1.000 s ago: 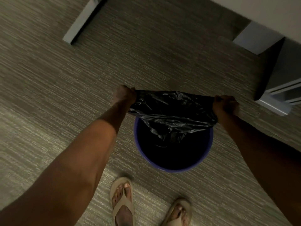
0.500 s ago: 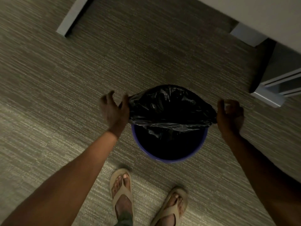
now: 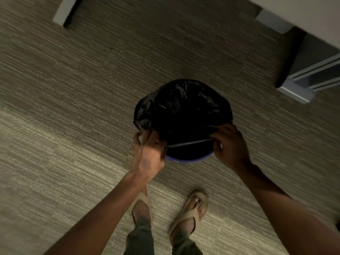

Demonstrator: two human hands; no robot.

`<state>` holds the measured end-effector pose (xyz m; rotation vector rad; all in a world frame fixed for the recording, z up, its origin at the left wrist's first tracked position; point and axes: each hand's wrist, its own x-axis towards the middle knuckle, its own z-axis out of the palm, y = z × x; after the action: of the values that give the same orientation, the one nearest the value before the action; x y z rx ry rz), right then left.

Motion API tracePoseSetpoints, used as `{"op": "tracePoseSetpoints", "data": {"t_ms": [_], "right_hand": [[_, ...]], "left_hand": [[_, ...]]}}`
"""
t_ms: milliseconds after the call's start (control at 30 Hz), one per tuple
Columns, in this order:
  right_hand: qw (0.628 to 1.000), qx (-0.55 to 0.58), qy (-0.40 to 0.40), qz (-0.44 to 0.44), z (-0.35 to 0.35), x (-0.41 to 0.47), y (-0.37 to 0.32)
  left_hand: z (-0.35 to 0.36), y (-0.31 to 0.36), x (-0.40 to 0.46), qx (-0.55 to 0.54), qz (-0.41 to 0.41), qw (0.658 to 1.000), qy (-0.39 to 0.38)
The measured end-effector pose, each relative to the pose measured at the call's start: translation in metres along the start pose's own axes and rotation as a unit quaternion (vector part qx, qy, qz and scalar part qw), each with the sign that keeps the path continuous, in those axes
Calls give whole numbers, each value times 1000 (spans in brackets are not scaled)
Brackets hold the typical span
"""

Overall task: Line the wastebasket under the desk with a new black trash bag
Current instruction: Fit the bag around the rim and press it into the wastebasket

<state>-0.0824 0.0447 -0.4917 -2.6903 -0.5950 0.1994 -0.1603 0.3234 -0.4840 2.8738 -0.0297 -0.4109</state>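
- A round wastebasket with a smooth blue-violet plastic rim (image 3: 185, 160) stands on ribbed, grey-beige, low-pile carpet (image 3: 73, 107), just ahead of the person's feet.
- A crinkled, glossy black plastic trash bag (image 3: 176, 105) sits in the basket; its film is folded outward over the far and side parts of the rim, forming a wrinkled dark dome-like collar.
- On the near side the bag's edge is not yet over the rim: it runs as a taut, pale-glinting line between the two hands, with the bare blue rim showing below it.
- The left hand (image 3: 147, 153) is closed, fingers curled, pinching the bag's edge at the basket's near-left side.
- The right hand (image 3: 230, 146) is likewise closed, fingertips gripping the bag's edge at the near-right side.
- Two tan thong sandals (image 3: 191, 210) and olive trouser cuffs (image 3: 139, 238) show below.
- Pale grey, flat-sided furniture legs (image 3: 294, 92) stand on the carpet at upper right and upper left.
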Motion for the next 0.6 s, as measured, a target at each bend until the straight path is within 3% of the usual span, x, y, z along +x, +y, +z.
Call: {"op": "tracePoseSetpoints", "data": {"t_ms": [233, 533, 600], "right_hand": [[998, -54, 3, -40, 13, -68, 21], [988, -92, -126, -1, 30, -65, 16], [989, -57, -135, 16, 31, -65, 14]], "left_hand": [[29, -5, -55, -43, 38, 997, 47], [47, -14, -41, -22, 41, 993, -112], [51, -16, -35, -110, 1, 986, -129]]}}
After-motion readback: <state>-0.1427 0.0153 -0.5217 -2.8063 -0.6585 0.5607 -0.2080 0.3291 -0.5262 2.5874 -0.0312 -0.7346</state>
